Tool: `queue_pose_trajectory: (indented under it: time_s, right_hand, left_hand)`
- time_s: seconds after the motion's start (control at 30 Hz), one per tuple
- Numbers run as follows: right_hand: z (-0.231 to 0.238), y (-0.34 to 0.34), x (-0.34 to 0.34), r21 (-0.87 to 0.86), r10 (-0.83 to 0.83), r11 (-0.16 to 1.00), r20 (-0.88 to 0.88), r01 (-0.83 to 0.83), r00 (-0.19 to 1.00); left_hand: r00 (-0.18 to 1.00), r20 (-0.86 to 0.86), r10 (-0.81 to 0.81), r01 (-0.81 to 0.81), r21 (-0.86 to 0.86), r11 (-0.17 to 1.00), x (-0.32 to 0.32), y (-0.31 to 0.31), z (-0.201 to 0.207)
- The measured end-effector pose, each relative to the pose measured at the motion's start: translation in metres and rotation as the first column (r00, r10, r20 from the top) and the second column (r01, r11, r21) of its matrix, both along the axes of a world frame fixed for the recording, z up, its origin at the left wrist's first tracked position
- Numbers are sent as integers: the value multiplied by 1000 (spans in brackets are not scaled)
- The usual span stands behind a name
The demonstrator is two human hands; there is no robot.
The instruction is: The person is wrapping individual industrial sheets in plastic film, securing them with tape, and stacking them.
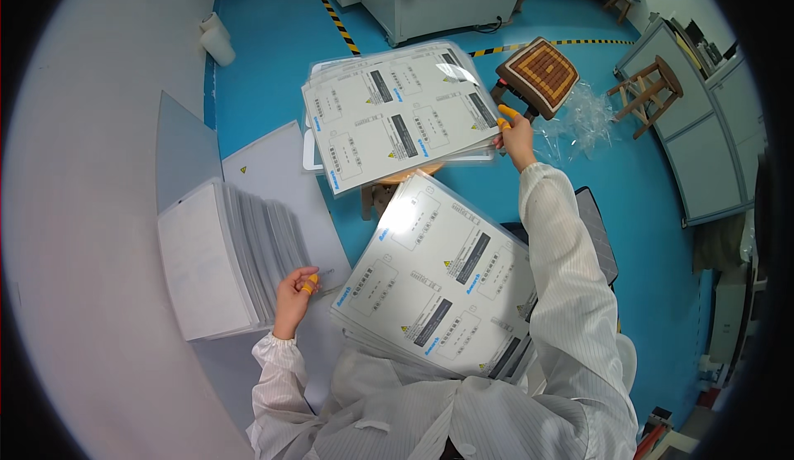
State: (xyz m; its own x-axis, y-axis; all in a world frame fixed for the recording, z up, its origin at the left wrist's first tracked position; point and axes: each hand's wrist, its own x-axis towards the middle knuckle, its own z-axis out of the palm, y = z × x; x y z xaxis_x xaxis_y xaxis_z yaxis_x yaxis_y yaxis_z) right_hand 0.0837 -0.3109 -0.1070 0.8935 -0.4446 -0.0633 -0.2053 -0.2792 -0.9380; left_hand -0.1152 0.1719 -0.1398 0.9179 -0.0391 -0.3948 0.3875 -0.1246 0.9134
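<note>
My right hand (518, 141), with yellow finger cots, grips the right edge of a printed plastic sheet (376, 142). That sheet lies on top of a pile set on a wooden stool (376, 200). Closer to me, a second pile of printed sheets (405, 286) rests slanted over my lap. My left hand (294, 299) is between this pile and a thick stack of sheets (203, 266) at the left. Its fingers are curled together, one in a yellow cot; what they hold, if anything, I cannot make out.
A grey board (281, 162) lies under the left stack, beside the wall. Beyond the stool pile stands a grey cabinet (438, 1). A cushioned stool (539, 76), crumpled clear plastic (583, 125) and a wooden stool (649, 95) are at the right. White rolls (217, 40) stand by the wall.
</note>
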Motion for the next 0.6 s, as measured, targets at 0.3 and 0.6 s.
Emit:
queue_pose_trajectory:
  time_s: [0.3,0.6]
  right_hand:
    - [-10,-1,-5,64,-81,995,8,81,997]
    - [-1,-3,-6,202,-57,978,-25,61,998]
  left_hand:
    - [993,99,-60,58,22,998,53,-13,7]
    - [996,56,68,-65,-51,997,138,-50,26]
